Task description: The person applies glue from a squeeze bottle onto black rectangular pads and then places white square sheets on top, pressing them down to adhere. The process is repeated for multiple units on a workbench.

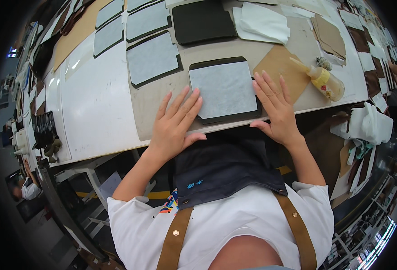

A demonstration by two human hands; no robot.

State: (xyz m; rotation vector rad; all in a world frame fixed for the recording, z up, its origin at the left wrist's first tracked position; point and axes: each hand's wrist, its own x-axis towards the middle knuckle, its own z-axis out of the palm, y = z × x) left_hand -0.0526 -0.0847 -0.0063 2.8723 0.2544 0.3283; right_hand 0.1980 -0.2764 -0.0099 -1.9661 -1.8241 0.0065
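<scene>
Flat on the table before me lies a black panel faced with a pale grey-white sheet (pixel 223 90); its dark border shows along the top and bottom. My left hand (pixel 176 121) rests at the panel's left edge, fingers stretched out and fingertips touching it. At the right edge lies my right hand (pixel 275 105), its fingers also extended and flat, with the thumb by the table's front edge. Neither hand grips anything. Beyond the panel is a stack of black pieces (pixel 203 22). A similar pale-faced panel (pixel 153 60) lies to the left.
A squeeze bottle with a yellow label (pixel 326 83) lies at the right on brown paper (pixel 284 67). White sheets (pixel 263 22) and brown card pieces (pixel 329 36) are farther back. More panels (pixel 108 36) lie far left. The table's front edge (pixel 167 139) runs below my hands.
</scene>
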